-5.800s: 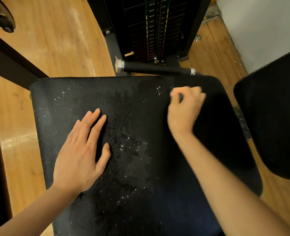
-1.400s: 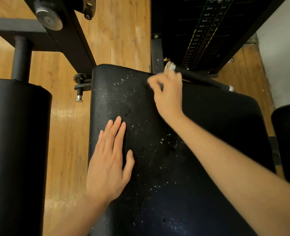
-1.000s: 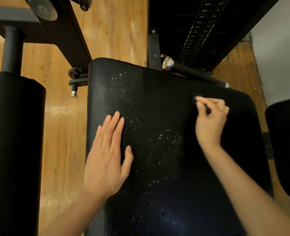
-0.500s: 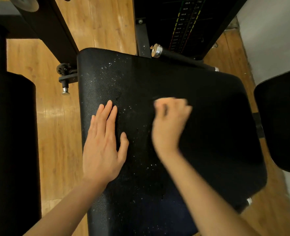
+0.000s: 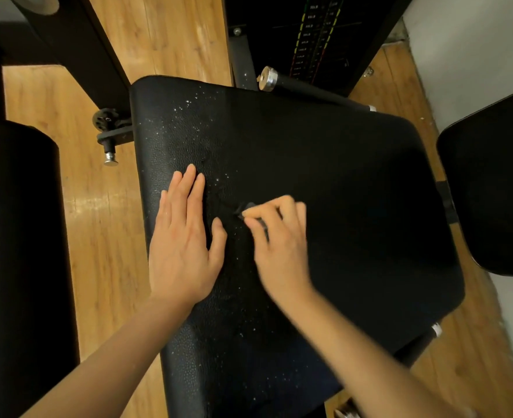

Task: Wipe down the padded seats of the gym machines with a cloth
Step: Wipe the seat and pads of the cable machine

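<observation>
Nearby — roller pad; weight stack

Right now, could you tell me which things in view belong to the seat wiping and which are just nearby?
Belongs to the job:
padded seat, speckled with droplets
dark cloth, pinched in the right hand
left hand, flat on the seat

Just nearby:
weight stack
roller pad
handle bar
adjustment pin
neighbouring pad

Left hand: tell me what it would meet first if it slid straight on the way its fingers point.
The left hand lies flat on the padded seat, fingers pointing toward its far edge. Sliding on, it would cross speckled padding and then reach that edge; nothing else seems to be in the way.
</observation>
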`<state>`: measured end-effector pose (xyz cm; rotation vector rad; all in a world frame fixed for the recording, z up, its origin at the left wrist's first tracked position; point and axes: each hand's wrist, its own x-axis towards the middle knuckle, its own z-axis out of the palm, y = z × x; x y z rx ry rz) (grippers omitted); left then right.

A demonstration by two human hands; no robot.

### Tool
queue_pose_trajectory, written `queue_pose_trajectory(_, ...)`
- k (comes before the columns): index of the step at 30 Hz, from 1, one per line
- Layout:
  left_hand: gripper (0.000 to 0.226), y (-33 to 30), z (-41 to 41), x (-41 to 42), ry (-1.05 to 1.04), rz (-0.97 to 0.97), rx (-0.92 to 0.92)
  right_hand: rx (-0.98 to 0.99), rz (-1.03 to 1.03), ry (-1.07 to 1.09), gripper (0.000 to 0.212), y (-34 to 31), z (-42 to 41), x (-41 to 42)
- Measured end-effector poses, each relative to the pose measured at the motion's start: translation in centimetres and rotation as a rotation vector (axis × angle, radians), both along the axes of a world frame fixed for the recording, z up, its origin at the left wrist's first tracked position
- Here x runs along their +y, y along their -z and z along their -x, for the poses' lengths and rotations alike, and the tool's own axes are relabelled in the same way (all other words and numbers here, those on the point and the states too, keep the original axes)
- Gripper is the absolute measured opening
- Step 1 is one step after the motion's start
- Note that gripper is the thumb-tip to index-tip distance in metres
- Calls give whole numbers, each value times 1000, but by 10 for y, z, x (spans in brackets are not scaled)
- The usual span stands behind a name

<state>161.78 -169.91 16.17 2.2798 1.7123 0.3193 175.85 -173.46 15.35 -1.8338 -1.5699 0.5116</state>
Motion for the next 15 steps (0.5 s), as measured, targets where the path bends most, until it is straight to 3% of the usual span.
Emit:
queue_pose_trajectory(2,61,0,0,0,-1,2,-7,-49,-17,-24,13,9,-48,9)
queue_pose_trajectory(4,61,0,0,0,-3,0,-25,-34,30,313,18,22,-94,23)
queue_pose_trajectory(6,61,1,0,0,-3,-7,-36,67,12,620,15,24,-88,24)
queue_pose_trajectory(8,61,1,0,0,4,-11,-32,62,34,556,9,17,-29,4)
queue_pose_trajectory(10,61,0,0,0,3,-12,-14,78,-11,255,8,3,11,-22)
queue_pose_trajectory(12,62,-1,0,0,6,-11,-3,40,-39,22,10,2,-9,-25)
queue_pose_trajectory(13,62,-1,0,0,6,-14,-6,-24,-53,7,11,8,-33,-18)
queue_pose_trajectory(15,61,1,0,0,2,-27,-17,-95,-10,243,12,24,-78,1)
